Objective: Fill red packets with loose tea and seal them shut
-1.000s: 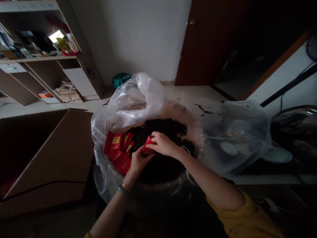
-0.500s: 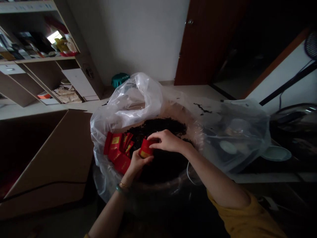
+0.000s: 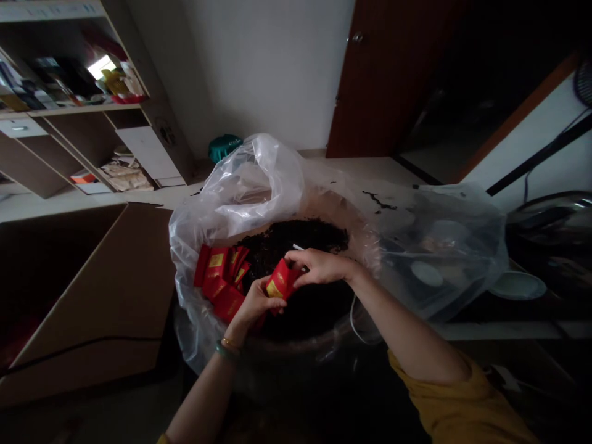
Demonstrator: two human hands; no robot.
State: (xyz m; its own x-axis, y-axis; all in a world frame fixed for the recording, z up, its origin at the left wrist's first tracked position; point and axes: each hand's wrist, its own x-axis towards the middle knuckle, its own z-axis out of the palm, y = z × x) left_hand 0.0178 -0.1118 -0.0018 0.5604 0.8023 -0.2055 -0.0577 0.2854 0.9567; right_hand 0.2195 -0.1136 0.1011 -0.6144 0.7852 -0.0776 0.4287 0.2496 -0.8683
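A small red packet (image 3: pixel 280 282) with a yellow label is held between both hands over a heap of dark loose tea leaves (image 3: pixel 296 243). My left hand (image 3: pixel 254 305) grips the packet from below. My right hand (image 3: pixel 320 266) pinches its upper edge. The leaves lie inside a big clear plastic bag (image 3: pixel 252 182) that lines a round container. Several more red packets (image 3: pixel 221 275) are stacked upright against the bag's left inner side, just left of my left hand.
An open cardboard box (image 3: pixel 83 283) stands at the left. A shelf unit (image 3: pixel 69 105) with papers and boxes is behind it. Plates and bowls (image 3: pixel 513 285) sit at the right under plastic sheeting. A brown door (image 3: pixel 383 74) is at the back.
Both hands lifted the red packet slightly up off the leaves and tilted it, so its yellow label now faces up. My right hand shifted from covering it to pinching its top edge.
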